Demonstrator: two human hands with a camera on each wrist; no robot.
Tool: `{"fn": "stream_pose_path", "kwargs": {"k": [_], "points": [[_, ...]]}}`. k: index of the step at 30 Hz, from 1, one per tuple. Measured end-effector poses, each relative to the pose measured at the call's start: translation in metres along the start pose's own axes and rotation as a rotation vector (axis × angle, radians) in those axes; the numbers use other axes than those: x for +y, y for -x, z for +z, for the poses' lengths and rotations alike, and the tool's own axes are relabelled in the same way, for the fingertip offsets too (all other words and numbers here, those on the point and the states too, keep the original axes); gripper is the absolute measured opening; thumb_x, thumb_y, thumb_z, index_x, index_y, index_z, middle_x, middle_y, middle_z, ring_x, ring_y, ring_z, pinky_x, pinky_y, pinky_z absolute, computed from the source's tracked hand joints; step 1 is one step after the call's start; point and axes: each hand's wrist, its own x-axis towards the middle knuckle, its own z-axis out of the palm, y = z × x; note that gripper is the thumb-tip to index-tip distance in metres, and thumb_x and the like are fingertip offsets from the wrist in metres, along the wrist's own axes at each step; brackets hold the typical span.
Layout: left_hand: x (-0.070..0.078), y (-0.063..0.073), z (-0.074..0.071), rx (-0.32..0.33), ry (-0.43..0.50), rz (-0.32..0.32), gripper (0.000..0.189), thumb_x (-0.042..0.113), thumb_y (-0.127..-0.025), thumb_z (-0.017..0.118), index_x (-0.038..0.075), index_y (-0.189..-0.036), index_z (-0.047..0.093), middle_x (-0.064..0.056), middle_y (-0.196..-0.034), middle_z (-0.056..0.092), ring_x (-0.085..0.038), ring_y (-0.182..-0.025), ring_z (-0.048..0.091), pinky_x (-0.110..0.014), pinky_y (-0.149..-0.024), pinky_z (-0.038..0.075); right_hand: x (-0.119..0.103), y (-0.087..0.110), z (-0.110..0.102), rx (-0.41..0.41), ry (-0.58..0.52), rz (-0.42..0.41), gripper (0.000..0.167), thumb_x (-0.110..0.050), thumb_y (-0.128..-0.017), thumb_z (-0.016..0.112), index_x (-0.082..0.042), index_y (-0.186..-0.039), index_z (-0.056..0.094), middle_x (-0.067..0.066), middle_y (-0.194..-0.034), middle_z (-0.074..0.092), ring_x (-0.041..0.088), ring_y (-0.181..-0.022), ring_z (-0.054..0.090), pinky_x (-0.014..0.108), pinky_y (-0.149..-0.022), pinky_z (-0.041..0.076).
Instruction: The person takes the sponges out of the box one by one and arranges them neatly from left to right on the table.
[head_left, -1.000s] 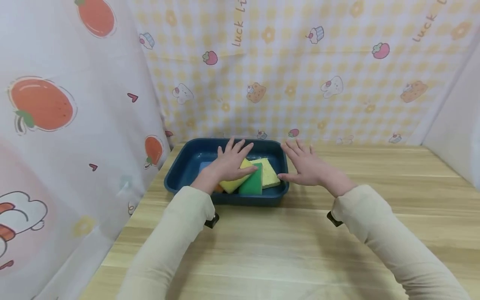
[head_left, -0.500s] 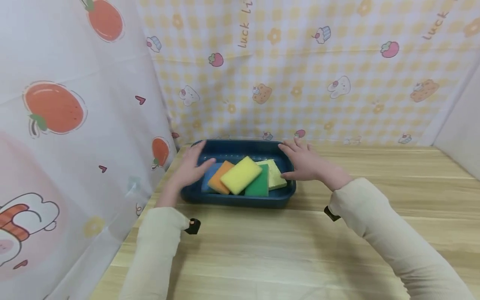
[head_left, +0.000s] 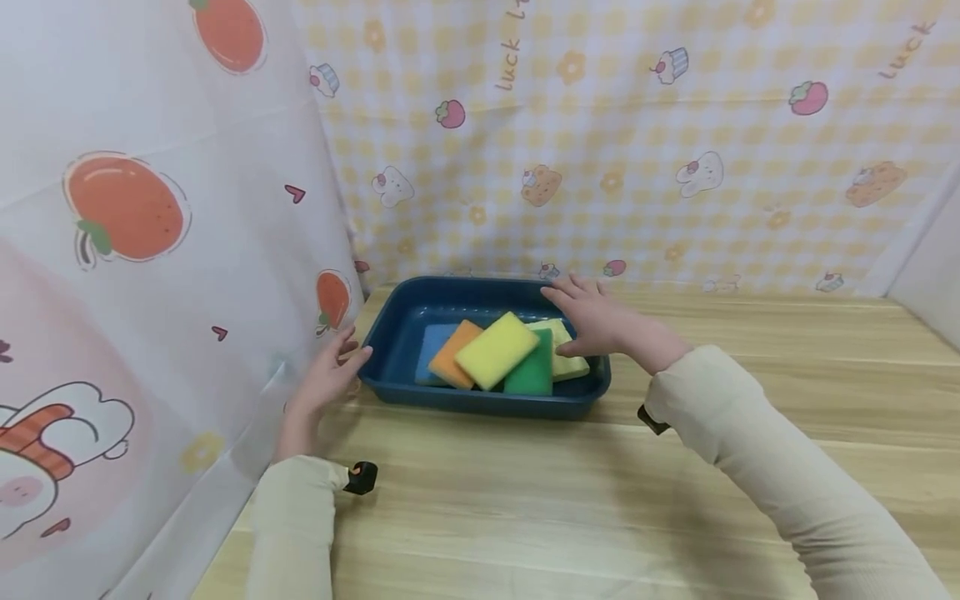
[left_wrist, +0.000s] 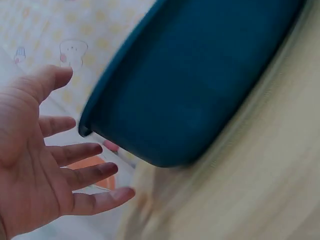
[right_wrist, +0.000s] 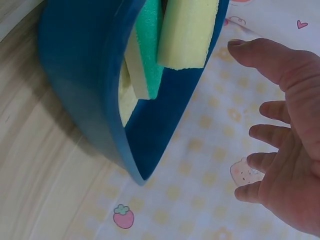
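Note:
A dark blue rectangular basin (head_left: 480,402) stands on the wooden table, with several sponges inside. From left to right lie a blue sponge (head_left: 429,354), an orange sponge (head_left: 453,357), a yellow sponge (head_left: 497,350) on top, a green sponge (head_left: 531,371) and a pale yellow sponge (head_left: 572,367). My left hand (head_left: 324,382) is at the basin's left end, fingers spread; the left wrist view shows a small gap between it and the wall. My right hand (head_left: 596,321) hovers over the basin's right end, fingers extended, holding nothing in the right wrist view.
A yellow checked cloth (head_left: 615,167) hangs behind the basin. Another printed cloth (head_left: 187,250) hangs close along the left side, near my left hand. The wooden tabletop (head_left: 510,500) extends in front and to the right.
My left hand has moved from above the sponges out to the left, beyond the basin's left end. The right hand has shifted slightly over the right rim. The head view has turned a little left.

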Motion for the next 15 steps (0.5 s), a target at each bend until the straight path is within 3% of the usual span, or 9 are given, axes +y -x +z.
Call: {"fn": "stream_pose_path", "kwargs": {"k": [3,8,15], "points": [[-0.006,-0.001,0.004,-0.024,0.084,-0.044,0.068,0.028,-0.094,0.045,0.002,-0.144,0.007,-0.031,-0.140,0.021,-0.045,-0.120,0.034,-0.048,-0.079,0.049,-0.002,-0.005,0.001,-0.013,0.001,-0.005,0.084,-0.030,-0.077,0.069,-0.004,-0.142,0.023,0.020,-0.147,0.016,0.040,-0.134,0.003,0.062,-0.102,0.011],[-0.017,-0.004,0.010,-0.058,0.172,-0.099,0.060,0.022,-0.096,0.041,0.003,-0.144,0.012,-0.031,-0.133,0.028,-0.042,-0.107,0.047,-0.043,-0.071,0.052,-0.006,-0.017,0.004,-0.038,0.008,-0.035,0.083,-0.023,-0.076,0.071,-0.006,-0.142,0.025,0.021,-0.146,0.018,0.040,-0.133,0.006,0.060,-0.103,0.011],[-0.024,-0.007,0.014,-0.107,0.293,-0.070,0.051,0.012,-0.095,0.036,0.001,-0.141,0.018,-0.032,-0.132,0.029,-0.043,-0.107,0.047,-0.046,-0.069,0.052,-0.016,-0.035,0.007,-0.098,0.038,-0.046,0.078,-0.012,-0.074,0.073,-0.008,-0.140,0.031,0.018,-0.145,0.022,0.039,-0.133,0.012,0.060,-0.102,0.016]]}}
